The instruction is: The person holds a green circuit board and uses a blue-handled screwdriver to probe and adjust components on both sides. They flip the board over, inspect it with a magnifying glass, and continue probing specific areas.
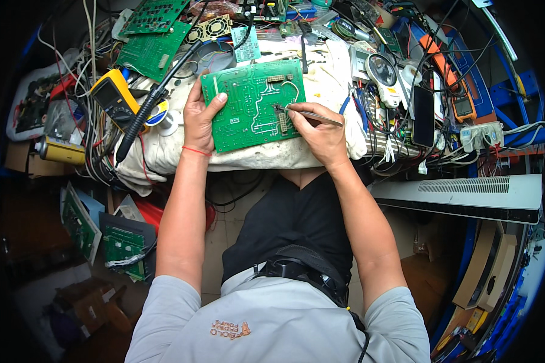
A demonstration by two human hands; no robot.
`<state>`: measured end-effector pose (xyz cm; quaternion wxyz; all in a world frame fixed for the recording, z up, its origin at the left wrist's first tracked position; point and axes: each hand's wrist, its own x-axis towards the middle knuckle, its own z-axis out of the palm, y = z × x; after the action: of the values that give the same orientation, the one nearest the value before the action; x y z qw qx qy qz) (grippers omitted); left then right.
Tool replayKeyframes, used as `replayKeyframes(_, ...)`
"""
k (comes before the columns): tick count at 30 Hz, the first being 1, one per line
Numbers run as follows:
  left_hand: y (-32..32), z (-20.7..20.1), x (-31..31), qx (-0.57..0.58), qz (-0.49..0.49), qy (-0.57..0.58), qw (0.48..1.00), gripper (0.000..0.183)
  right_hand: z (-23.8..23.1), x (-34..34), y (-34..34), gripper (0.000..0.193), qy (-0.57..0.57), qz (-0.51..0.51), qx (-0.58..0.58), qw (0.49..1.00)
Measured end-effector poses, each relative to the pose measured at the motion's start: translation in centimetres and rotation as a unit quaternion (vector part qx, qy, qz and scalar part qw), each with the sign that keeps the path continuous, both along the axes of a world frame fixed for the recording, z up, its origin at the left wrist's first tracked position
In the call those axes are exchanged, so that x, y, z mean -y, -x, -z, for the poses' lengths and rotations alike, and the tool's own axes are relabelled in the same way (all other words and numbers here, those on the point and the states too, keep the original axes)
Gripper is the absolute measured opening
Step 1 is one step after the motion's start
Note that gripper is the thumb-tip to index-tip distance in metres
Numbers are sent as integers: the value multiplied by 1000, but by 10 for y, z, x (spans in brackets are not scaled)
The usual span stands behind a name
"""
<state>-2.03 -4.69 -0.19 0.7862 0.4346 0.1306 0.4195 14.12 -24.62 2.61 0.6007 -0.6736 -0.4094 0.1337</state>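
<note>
My left hand (201, 115) grips the left edge of a green circuit board (239, 112), its thumb lying on the face. The board is tilted toward me above the cloth-covered bench. White traces, a pale wire and connector strips show on it. In my right hand (322, 134) is a pair of slim metal tweezers (315, 115), pinched between thumb and fingers. The tips rest at or just above the board, right of its middle, near a tan connector (283, 121). Whether they hold anything is too small to tell.
A white cloth (330, 72) covers the bench. To the left are a yellow multimeter (116, 100), a black rod-like arm (157, 94) and green boards (154, 51). At right lie a magnifier (381, 69), a phone (422, 115), an orange meter (464, 107) and tangled cables.
</note>
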Motion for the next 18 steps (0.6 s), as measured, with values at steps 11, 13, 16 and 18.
replayKeyframes(11, 1, 0, 0, 2, 7, 7, 1000, 70, -2, -4, 3, 15, 9, 8, 77, 997)
replayKeyframes(13, 0, -1, 0, 1, 6, 2, 1000, 71, -3, -6, 3, 14, 31, 21, 124, 992)
replayKeyframes(16, 0, -1, 1, -8, -5, -16, 1000, 72, -6, -4, 1, 15, 25, 0, 17, 1000)
replayKeyframes(18, 1, -1, 1, -13, -5, -23, 1000, 72, -7, 0, -1, 16, 36, -7, -27, 999)
